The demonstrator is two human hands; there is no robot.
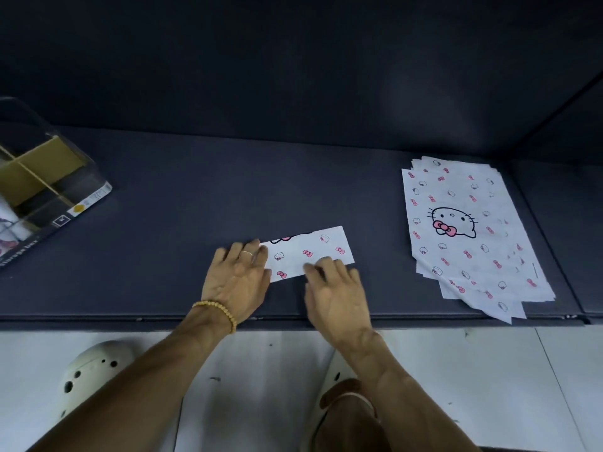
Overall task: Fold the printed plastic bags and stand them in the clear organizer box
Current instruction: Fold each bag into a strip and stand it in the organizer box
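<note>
Feet in pale perforated clogs (94, 370) stand on the light floor nearest the camera, just short of the dark counter (195, 207) where the work lies. Both forearms reach over its near edge. On the counter's middle, close to that edge, sits the folded bag (310, 252), a white strip printed with pink bows and small cat faces. Its long axis runs left to right, tilted slightly so the right end lies farther away than the left.

The left hand (238, 278), wearing a ring and a bead bracelet (217, 309), lies flat on the strip's left end with fingers straight and spread, likely pinning the slippery plastic so the fold does not spring open. The right hand (336, 291) rests on the near long edge with fingers extended and relaxed, gripping nothing, probably smoothing the crease.

To the right, well apart, a fanned stack of unfolded bags (466, 230) waits within reach of the right hand. At the far left stands the clear organizer box (49, 190) with cardboard dividers; something white shows in its nearest compartment, though I cannot tell what.
</note>
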